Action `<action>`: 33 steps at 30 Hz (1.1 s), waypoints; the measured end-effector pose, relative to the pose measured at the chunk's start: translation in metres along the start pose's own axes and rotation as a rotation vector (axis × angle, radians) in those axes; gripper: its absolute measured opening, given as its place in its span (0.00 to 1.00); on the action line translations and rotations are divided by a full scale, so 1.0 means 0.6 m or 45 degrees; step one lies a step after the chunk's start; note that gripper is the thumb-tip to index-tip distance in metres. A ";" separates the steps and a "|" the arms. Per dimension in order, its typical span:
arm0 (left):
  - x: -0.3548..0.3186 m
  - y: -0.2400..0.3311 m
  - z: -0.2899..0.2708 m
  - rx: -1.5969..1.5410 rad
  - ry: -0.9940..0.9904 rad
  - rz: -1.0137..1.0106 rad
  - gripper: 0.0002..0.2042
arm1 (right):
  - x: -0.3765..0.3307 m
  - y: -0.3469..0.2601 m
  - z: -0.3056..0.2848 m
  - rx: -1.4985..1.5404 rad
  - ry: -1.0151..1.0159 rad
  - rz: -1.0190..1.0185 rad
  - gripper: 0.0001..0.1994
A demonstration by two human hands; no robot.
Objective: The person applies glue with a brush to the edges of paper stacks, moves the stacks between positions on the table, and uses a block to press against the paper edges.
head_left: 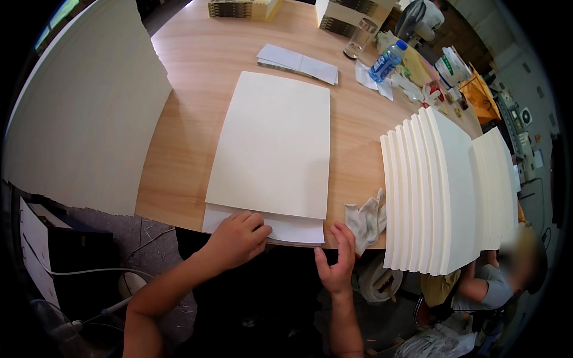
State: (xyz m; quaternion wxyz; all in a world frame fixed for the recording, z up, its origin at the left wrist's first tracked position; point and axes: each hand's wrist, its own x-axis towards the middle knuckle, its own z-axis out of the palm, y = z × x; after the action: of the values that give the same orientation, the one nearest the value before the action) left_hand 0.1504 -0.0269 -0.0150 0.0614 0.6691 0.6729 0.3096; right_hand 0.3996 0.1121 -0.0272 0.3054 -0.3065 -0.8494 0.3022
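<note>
Our left hand [236, 238] rests flat, fingers curled, on the white paper sheets [280, 230] under the big cream cardboard panel [271, 146]; right hand [337, 262] is open, empty, at the wooden desk [197, 65] edge.

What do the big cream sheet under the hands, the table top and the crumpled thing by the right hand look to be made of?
The cream sheet looks like matte card or thick paper: flat, stiff, no shine. The table top looks like light wood or wood-look laminate, with visible grain and a smooth finish; which one cannot be told. The crumpled thing looks like a soft white fabric glove, limp and wrinkled, beside the right hand.
</note>
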 end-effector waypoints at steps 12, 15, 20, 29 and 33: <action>-0.032 0.012 0.019 0.182 0.325 -0.101 0.16 | 0.019 -0.006 0.030 -0.077 0.073 0.126 0.20; -0.071 -0.005 -0.003 0.294 0.394 -0.280 0.18 | 0.023 -0.008 0.034 -0.099 0.097 0.104 0.15; -0.112 -0.056 -0.042 0.248 0.542 -0.555 0.17 | 0.027 -0.009 0.035 -0.215 0.068 0.014 0.13; -0.128 -0.090 -0.030 -0.061 0.524 -0.658 0.12 | 0.025 -0.005 0.036 -0.178 0.072 0.043 0.12; -0.130 -0.089 -0.028 -0.042 0.550 -0.662 0.12 | 0.026 -0.003 0.037 -0.180 0.056 0.022 0.12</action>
State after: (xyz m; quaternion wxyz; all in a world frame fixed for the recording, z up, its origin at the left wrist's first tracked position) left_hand 0.1038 -0.1011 -0.0538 0.0051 0.3930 0.8133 0.4291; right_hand 0.3736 0.1150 -0.0349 0.2991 -0.3411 -0.8590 0.2372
